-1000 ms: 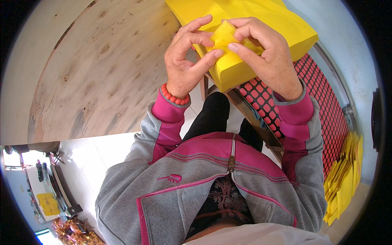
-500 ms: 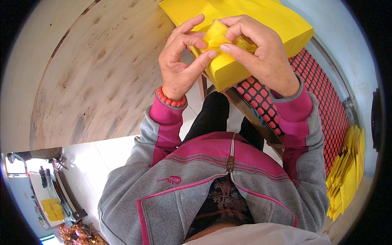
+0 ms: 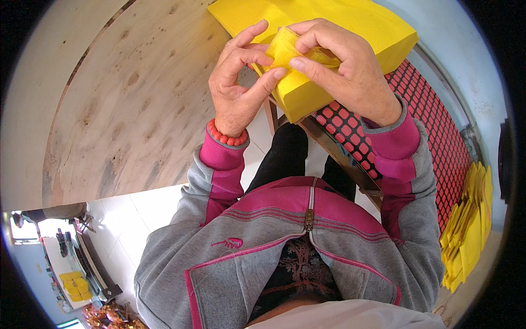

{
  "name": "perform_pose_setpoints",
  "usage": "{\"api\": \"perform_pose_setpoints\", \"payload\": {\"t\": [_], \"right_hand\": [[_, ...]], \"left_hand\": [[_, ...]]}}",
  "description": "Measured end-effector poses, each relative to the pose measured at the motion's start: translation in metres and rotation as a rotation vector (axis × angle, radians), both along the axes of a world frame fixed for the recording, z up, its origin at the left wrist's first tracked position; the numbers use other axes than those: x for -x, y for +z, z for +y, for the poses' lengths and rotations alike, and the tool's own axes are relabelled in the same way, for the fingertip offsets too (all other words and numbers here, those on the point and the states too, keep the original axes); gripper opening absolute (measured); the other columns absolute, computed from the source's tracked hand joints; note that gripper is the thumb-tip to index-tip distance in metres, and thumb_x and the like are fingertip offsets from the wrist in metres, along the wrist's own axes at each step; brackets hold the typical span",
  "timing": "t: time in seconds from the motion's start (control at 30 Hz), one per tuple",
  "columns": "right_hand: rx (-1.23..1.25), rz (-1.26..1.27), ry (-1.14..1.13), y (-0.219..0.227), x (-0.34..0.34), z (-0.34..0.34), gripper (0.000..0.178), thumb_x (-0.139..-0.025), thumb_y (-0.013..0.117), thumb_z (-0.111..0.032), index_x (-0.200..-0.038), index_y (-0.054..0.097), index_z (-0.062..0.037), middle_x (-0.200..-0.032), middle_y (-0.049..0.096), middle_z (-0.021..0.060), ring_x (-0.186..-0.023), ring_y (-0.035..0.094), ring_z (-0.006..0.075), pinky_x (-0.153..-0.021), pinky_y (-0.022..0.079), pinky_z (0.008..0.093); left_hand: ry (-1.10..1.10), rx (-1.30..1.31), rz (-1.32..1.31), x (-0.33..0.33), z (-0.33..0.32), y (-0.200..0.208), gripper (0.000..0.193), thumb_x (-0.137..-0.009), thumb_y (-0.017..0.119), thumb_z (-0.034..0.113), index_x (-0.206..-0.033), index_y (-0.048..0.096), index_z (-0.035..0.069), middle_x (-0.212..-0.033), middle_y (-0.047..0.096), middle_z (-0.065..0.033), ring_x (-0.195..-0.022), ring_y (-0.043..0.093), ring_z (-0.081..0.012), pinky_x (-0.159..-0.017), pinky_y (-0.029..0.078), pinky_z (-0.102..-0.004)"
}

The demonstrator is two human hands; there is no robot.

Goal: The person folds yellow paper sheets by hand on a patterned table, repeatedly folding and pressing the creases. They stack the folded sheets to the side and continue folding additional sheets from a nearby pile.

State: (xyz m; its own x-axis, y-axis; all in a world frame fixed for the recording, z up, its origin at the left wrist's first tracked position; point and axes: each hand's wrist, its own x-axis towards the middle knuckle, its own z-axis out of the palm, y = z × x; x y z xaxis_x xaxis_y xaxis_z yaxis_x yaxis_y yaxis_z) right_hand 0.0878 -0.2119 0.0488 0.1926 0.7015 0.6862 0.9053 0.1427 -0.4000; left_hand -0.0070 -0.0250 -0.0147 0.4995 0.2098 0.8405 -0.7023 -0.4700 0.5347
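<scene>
Between my hands is a small folded yellow piece (image 3: 282,45), thin and layered like paper or cloth; I cannot tell which. My left hand (image 3: 235,79), with a red bead bracelet (image 3: 226,137) at its wrist, grips the left edge with thumb and fingertips, one finger raised. From the other side, my right hand (image 3: 353,71) pinches the piece between thumb and fingers, which partly hide it. Just beneath the hands lies a large yellow stack (image 3: 378,30) with a squared side face, its near corner pointing toward me.
A wooden board (image 3: 126,104) spans the left. Under the stack is a red-and-black patterned surface (image 3: 416,104) on a wooden frame, beside a pale blue wall (image 3: 455,44). Yellow folded pieces (image 3: 466,236) stand bunched at the right. Another table (image 3: 60,257) shows at the far lower left.
Both hands and the folded piece have shifted very slightly left in the picture, as has the stack. The piece's top edge looks a little more crumpled, and the grip stays the same.
</scene>
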Motion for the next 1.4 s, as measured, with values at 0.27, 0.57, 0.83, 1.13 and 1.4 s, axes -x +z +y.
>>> {"api": "perform_pose_setpoints", "payload": {"t": [0.27,0.57,0.83,1.13,1.4], "right_hand": [[0.000,0.010,0.020,0.001,0.000,-0.001,0.012,-0.094,0.065,-0.008,-0.098,0.059,0.0018,-0.110,0.063,0.0157,-0.105,0.064,0.0235,-0.089,0.048,0.0313],[0.020,0.014,0.022,0.002,-0.001,-0.002,0.011,-0.094,0.065,-0.007,-0.098,0.059,0.0014,-0.109,0.063,0.0157,-0.107,0.064,0.0236,-0.088,0.048,0.0307],[-0.007,0.061,0.073,0.002,-0.002,-0.004,0.011,-0.095,0.066,-0.008,-0.101,0.061,0.0000,-0.116,0.066,0.0149,-0.110,0.064,0.0212,-0.094,0.048,0.0293],[-0.061,0.432,0.006,0.022,-0.005,-0.019,0.017,-0.097,0.063,-0.010,-0.107,0.064,0.0037,-0.112,0.068,0.0157,-0.099,0.065,0.0175,-0.086,0.051,0.0282],[-0.182,0.013,-0.024,0.030,-0.019,-0.026,0.014,-0.099,0.062,-0.010,-0.101,0.065,0.0037,-0.087,0.069,0.0068,-0.076,0.064,0.0112,-0.071,0.053,0.0242]], "left_hand": [[-0.029,0.034,0.040,0.001,-0.001,0.000,0.018,-0.078,0.080,0.004,-0.090,0.067,0.005,-0.124,0.069,-0.0141,-0.116,0.062,-0.0255,-0.102,0.044,-0.0385],[-0.026,0.044,0.046,0.001,-0.002,0.000,0.018,-0.078,0.081,0.004,-0.089,0.067,0.005,-0.124,0.069,-0.0142,-0.116,0.061,-0.0254,-0.102,0.044,-0.0382],[-0.028,0.073,0.053,0.003,-0.002,-0.002,0.026,-0.079,0.081,0.004,-0.099,0.064,0.005,-0.114,0.071,-0.0130,-0.106,0.065,-0.0208,-0.094,0.049,-0.0336],[0.065,0.050,0.069,0.006,-0.008,0.006,0.036,-0.078,0.083,0.006,-0.110,0.066,0.003,-0.106,0.072,-0.0099,-0.097,0.067,-0.0176,-0.087,0.052,-0.0306],[0.123,-0.276,0.036,0.003,-0.001,0.017,0.022,-0.079,0.082,0.008,-0.098,0.072,0.001,-0.103,0.074,-0.0088,-0.094,0.068,-0.0231,-0.084,0.052,-0.0316]]}}
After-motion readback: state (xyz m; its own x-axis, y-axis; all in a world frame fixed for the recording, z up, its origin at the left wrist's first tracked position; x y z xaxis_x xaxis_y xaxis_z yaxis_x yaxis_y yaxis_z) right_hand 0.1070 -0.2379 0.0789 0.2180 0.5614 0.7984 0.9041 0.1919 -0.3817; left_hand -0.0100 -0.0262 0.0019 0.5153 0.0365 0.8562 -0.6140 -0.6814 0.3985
